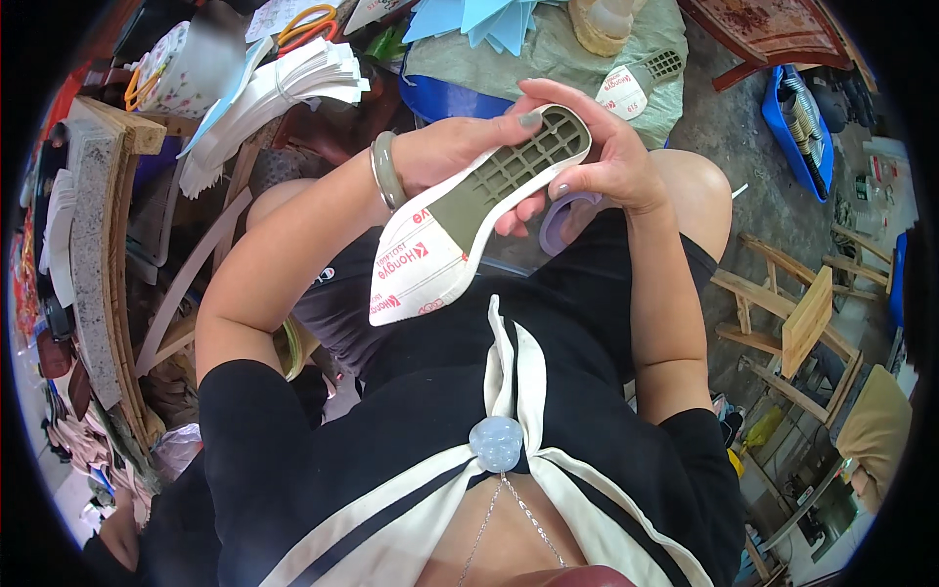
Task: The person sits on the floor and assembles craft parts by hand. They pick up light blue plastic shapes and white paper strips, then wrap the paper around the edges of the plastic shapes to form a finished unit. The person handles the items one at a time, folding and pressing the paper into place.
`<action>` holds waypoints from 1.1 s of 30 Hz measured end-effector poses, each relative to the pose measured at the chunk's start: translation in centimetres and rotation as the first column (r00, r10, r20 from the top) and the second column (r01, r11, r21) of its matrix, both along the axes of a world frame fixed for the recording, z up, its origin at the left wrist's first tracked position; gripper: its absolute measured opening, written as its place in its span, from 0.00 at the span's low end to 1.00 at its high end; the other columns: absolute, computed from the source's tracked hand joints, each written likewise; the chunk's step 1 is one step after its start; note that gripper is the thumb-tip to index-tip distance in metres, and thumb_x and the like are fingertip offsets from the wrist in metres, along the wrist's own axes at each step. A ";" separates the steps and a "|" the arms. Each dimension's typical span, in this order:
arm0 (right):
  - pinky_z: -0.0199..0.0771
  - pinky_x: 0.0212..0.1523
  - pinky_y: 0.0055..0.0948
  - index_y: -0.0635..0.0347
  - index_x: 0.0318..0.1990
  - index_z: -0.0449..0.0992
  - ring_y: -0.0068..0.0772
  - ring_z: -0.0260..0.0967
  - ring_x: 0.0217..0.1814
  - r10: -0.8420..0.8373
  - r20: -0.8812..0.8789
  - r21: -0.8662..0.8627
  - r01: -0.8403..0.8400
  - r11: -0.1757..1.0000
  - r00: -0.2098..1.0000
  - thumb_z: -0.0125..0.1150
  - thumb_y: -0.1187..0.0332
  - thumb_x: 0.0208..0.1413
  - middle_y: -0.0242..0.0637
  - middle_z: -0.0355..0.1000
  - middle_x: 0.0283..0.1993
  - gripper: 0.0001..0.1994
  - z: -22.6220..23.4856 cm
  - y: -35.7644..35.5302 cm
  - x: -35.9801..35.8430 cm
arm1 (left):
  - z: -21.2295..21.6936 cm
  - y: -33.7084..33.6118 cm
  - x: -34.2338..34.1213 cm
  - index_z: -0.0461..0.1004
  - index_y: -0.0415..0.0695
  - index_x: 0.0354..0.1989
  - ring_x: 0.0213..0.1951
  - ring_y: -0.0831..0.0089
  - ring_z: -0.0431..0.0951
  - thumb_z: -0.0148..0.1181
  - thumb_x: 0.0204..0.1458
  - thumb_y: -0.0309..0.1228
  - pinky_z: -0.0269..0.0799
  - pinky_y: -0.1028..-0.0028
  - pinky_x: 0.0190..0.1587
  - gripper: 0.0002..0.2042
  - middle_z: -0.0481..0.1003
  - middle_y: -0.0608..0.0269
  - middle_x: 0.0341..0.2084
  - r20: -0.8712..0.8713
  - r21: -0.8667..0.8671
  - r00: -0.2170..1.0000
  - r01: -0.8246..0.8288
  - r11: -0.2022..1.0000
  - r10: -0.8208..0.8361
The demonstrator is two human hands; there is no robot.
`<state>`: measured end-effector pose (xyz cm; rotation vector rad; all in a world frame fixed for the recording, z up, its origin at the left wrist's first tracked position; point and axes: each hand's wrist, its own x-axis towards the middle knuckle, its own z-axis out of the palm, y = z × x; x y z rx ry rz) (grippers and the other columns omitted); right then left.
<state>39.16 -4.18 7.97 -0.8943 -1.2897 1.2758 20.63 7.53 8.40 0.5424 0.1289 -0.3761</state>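
Observation:
Above my lap I hold a shoe insole (421,262), with a pointed white toe part printed in red and an olive gridded heel part. My left hand (445,152) is closed on one edge, its thumb resting by the heel grid. Around the heel end, my right hand (616,161) grips the other edge with the thumb on top and fingers partly hidden underneath. A second, similar insole (623,94) lies on the grey-green cloth (548,59) in front of me.
Light blue sheets (469,22) and a crusted tan container (600,27) sit on the cloth. At the left lie a tied bundle of white strips (279,93) and orange-handled scissors (307,29). Wooden stools (807,318) and a blue basket (797,137) stand on the floor at right.

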 end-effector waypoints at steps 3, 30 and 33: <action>0.67 0.56 0.26 0.60 0.59 0.68 0.26 0.69 0.54 0.016 0.111 0.037 -0.020 0.999 0.994 0.77 0.67 0.36 0.35 0.72 0.50 0.38 0.5 0.2 0.0 | 0.3 -0.3 -0.3 0.70 0.35 0.46 0.28 0.66 0.81 0.46 0.63 0.47 0.81 0.72 0.34 0.23 0.77 0.50 0.29 -0.052 -0.043 0.998 -0.021 0.999 0.019; 0.73 0.51 0.27 0.64 0.58 0.67 0.30 0.72 0.52 -0.347 -0.250 -0.068 0.341 0.938 0.904 0.42 0.57 0.68 0.46 0.73 0.53 0.21 -1.3 1.8 -2.1 | -0.9 -0.9 1.3 0.67 0.40 0.46 0.34 0.73 0.79 0.44 0.63 0.51 0.76 0.74 0.38 0.23 0.76 0.59 0.34 0.263 0.547 0.927 -0.372 0.750 0.268; 0.77 0.43 0.22 0.64 0.57 0.67 0.28 0.74 0.46 -0.460 -0.080 0.009 0.462 0.887 0.884 0.41 0.56 0.68 0.48 0.74 0.51 0.21 -1.6 1.9 -2.4 | -1.2 -1.5 1.7 0.67 0.39 0.46 0.34 0.73 0.79 0.42 0.61 0.56 0.77 0.74 0.38 0.28 0.76 0.58 0.34 0.275 0.545 0.905 -0.425 0.723 0.324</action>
